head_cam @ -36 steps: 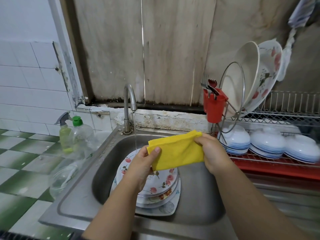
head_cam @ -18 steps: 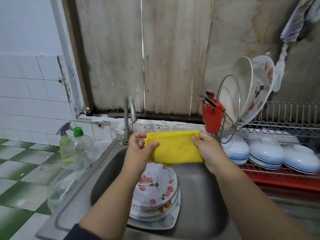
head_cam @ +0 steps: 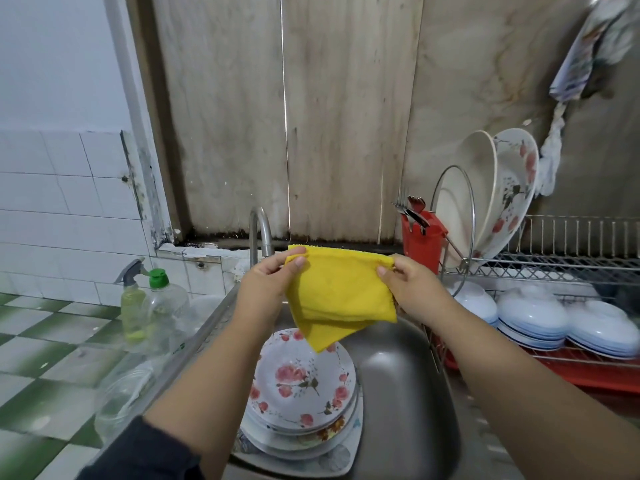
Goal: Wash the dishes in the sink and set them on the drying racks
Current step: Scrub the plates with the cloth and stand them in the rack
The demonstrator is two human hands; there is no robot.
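A yellow cloth (head_cam: 337, 289) hangs spread between my two hands above the steel sink (head_cam: 415, 393). My left hand (head_cam: 268, 282) pinches its upper left corner and my right hand (head_cam: 408, 285) pinches its upper right corner. Below the cloth a stack of flowered plates (head_cam: 301, 386) lies in the left part of the sink. The tap (head_cam: 259, 233) stands just behind the cloth. At the right, the wire drying rack (head_cam: 561, 258) holds large plates (head_cam: 498, 188) upright on its upper shelf and overturned white bowls (head_cam: 533, 317) on the lower one.
A red cutlery holder (head_cam: 424, 242) with forks hangs on the rack's left end. A spray bottle (head_cam: 131, 299) and a green-capped soap bottle (head_cam: 166, 303) stand left of the sink on the green-and-white tiled counter, with a clear glass container (head_cam: 121, 400) nearer to me.
Both hands have lifted the cloth up from under the tap and drawn it out wider. One lower corner now hangs down over the plates.
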